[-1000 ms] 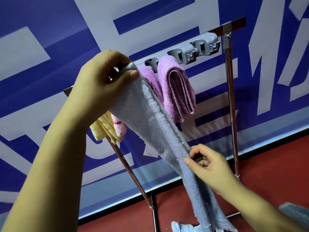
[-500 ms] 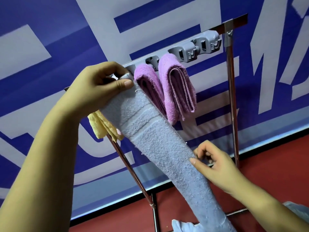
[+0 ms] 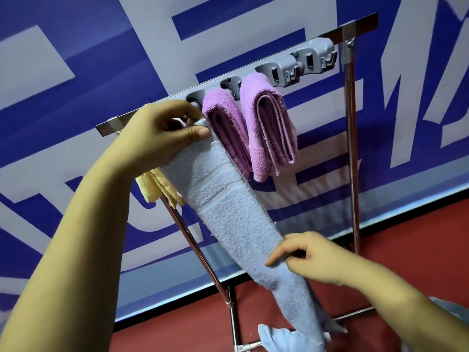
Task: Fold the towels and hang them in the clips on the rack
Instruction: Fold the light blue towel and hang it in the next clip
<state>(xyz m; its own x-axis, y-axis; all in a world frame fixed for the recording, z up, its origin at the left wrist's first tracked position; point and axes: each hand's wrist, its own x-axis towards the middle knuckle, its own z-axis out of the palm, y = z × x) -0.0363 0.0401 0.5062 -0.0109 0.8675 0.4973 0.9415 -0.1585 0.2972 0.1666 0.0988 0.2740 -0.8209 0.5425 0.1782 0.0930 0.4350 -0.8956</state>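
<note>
Rack (image 3: 351,128) has two purple towels (image 3: 269,128) hanging folded in the grey clips (image 3: 299,64), yellow one (image 3: 157,185) at left, mostly hidden. Left hand (image 3: 162,133) pinches the blue towel's (image 3: 228,214) top end up by the clips, mid-frame. Right hand (image 3: 312,257), lower right, curls loosely around it further down.

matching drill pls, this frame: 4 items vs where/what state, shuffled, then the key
Things:
1. light blue towel
2. purple towels
3. yellow towel
4. grey clips at the rack's right end

States:
A. empty, nothing hanging
B. mostly hidden behind the left forearm
C. folded, hanging side by side from the rail
D. held by both hands, left hand at its top, right hand lower down

Pairs: 1-D, 2-C, 3-B, 4-A
</note>
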